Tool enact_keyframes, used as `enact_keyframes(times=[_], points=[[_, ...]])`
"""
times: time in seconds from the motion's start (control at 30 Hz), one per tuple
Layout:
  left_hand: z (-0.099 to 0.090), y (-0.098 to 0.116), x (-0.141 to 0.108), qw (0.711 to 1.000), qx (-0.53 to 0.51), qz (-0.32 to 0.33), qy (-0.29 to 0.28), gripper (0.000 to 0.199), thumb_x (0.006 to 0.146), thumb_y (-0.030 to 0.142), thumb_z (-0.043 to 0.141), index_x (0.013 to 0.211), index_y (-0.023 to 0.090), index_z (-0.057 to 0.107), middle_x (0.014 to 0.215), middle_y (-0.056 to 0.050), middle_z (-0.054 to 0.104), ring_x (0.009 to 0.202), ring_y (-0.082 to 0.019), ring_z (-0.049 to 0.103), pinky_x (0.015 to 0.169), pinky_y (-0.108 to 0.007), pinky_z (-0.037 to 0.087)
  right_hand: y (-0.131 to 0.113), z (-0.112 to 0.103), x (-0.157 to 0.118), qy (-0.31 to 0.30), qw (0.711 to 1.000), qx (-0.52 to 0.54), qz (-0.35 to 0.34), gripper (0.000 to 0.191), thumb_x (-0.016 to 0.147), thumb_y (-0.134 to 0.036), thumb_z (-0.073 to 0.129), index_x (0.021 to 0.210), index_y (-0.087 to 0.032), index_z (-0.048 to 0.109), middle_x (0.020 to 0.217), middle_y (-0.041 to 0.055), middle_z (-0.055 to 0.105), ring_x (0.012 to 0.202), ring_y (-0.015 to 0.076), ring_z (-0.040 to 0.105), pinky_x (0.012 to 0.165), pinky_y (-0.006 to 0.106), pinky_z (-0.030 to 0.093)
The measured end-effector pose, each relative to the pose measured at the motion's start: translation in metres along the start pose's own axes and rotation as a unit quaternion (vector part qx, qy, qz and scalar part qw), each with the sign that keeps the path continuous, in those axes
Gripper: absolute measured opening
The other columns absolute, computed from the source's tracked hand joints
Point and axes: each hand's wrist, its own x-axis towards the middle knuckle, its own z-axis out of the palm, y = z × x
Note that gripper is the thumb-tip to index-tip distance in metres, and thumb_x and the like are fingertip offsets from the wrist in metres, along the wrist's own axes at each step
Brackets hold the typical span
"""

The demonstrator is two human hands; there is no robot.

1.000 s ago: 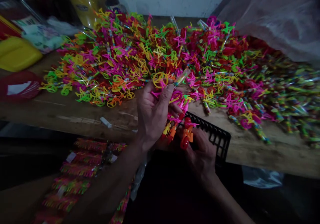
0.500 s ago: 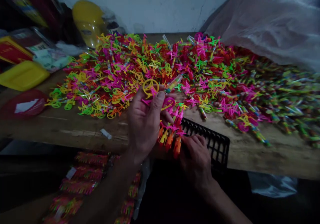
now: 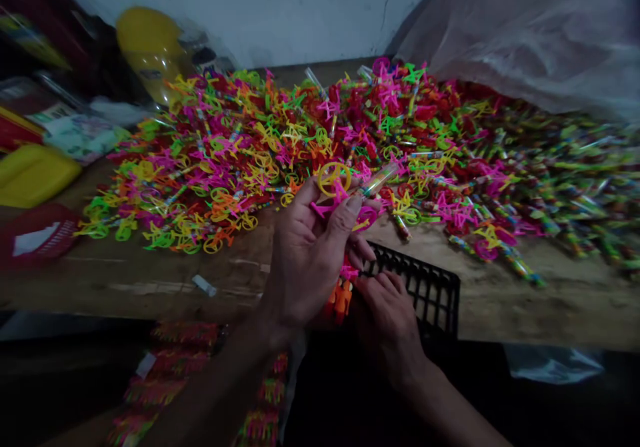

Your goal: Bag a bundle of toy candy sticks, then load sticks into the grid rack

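Observation:
My left hand [image 3: 313, 257] is closed on a candy-tube toy, pinched between thumb and fingers above the table's front edge. This toy has a yellow spoked wheel [image 3: 334, 179], pink plastic parts and a clear tube [image 3: 379, 180] pointing up to the right. Just below it my right hand [image 3: 393, 310] has its fingers curled in beside a black slotted rack [image 3: 433, 287]. Small orange figures [image 3: 341, 300] with pink pieces above them stand at its fingertips, partly hidden by my left hand. What the right fingers grip is hidden.
A wide heap of bright candy-tube toys [image 3: 230, 160] covers the wooden table [image 3: 525, 307] behind my hands. A translucent plastic sheet [image 3: 525, 40] drapes at the back right. A yellow tray [image 3: 37, 174] and a red basket [image 3: 40, 234] sit left. Rows of packed toys [image 3: 170, 360] lie below the edge.
My left hand has shifted right with the toy and now covers more of the orange figures. My right hand stays by the rack. The view has swung slightly right.

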Motion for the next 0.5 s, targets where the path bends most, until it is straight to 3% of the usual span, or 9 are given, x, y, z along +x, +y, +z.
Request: enact_keyframes(times=[0.17,0.37,0.5], points=[[-0.008,0.01,0.002,1.0,0.009,-0.003,0.016,0.021,0.086,0.03,0.058,0.102,0.018,0.053,0.096,-0.006,0.069,0.046,-0.01,0.061,0.037,-0.018,0.045,0.013,-0.035,0.008,0.059,0.998,0.008,0.016,0.012,0.089,-0.014,0.053,0.098,-0.017,0.058,0.097,0.0049,0.062,0.088,0.0138,0.057,0.079,0.025,0.045],[0.0,0.007,0.002,0.999,0.03,-0.011,0.011,0.024,0.084,0.034,0.06,0.102,0.018,0.056,0.088,-0.005,0.07,0.042,-0.009,0.058,0.034,-0.017,0.041,0.058,-0.059,0.052,0.082,0.98,-0.168,0.066,0.013,0.089,-0.021,0.051,0.089,-0.018,0.063,0.087,0.0056,0.062,0.076,0.017,0.056,0.064,0.028,0.042],[-0.007,0.008,0.007,0.998,0.001,-0.065,0.013,0.034,0.083,0.036,0.062,0.109,0.016,0.055,0.09,-0.008,0.07,0.042,-0.008,0.057,0.034,-0.017,0.04,0.049,-0.062,0.081,0.122,0.989,-0.071,0.033,0.016,0.09,-0.018,0.047,0.095,-0.018,0.062,0.086,0.006,0.061,0.078,0.0172,0.058,0.068,0.029,0.047]])
